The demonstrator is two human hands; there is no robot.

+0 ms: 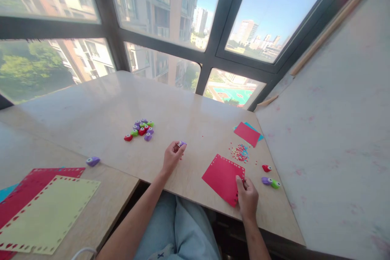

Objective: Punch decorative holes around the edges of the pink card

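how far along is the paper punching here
Done: punched yellow-green sheet and red sheets lie stacked at left, confetti by the window. In hand: the right hand holds a red square punched along its edges; the left hand holds a purple punch. Left: the red and blue sheets look unpunched.

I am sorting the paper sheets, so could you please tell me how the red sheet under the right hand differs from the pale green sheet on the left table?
The red sheet is smaller, and the right hand holds its edge; the pale green sheet is larger and untouched. The red sheet lies alone on the table; the green one rests on other red paper. Both have punched holes along their edges.
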